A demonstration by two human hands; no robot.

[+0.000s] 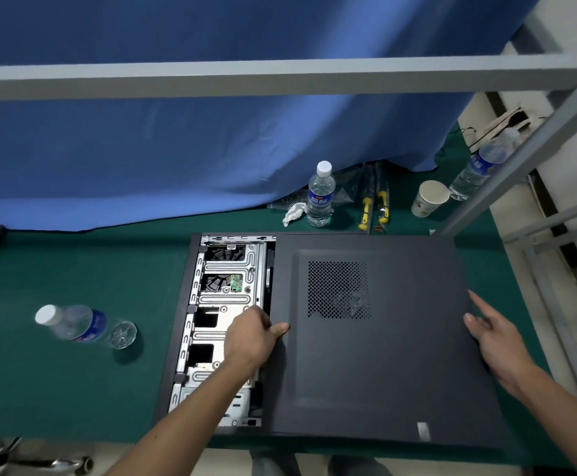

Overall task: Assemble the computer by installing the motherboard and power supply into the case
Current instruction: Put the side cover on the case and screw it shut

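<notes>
A black computer case (191, 290) lies flat on the green table (74, 269). Its dark side panel (383, 355), with a perforated vent, covers most of the case and is shifted right, leaving the silver drive-bay section (227, 286) at the left uncovered. My left hand (252, 338) grips the panel's left edge, thumb on top and fingers under it. My right hand (496, 338) holds the panel's right edge, with the fingers mostly straight along it. The motherboard and power supply are hidden under the panel.
A water bottle (81, 324) lies on its side at the left. An upright bottle (319, 195), a crumpled tissue (294, 213), two yellow-handled screwdrivers (374, 207), a paper cup (429, 199) and another bottle (479, 166) stand behind the case. A grey frame post (520, 156) rises at right.
</notes>
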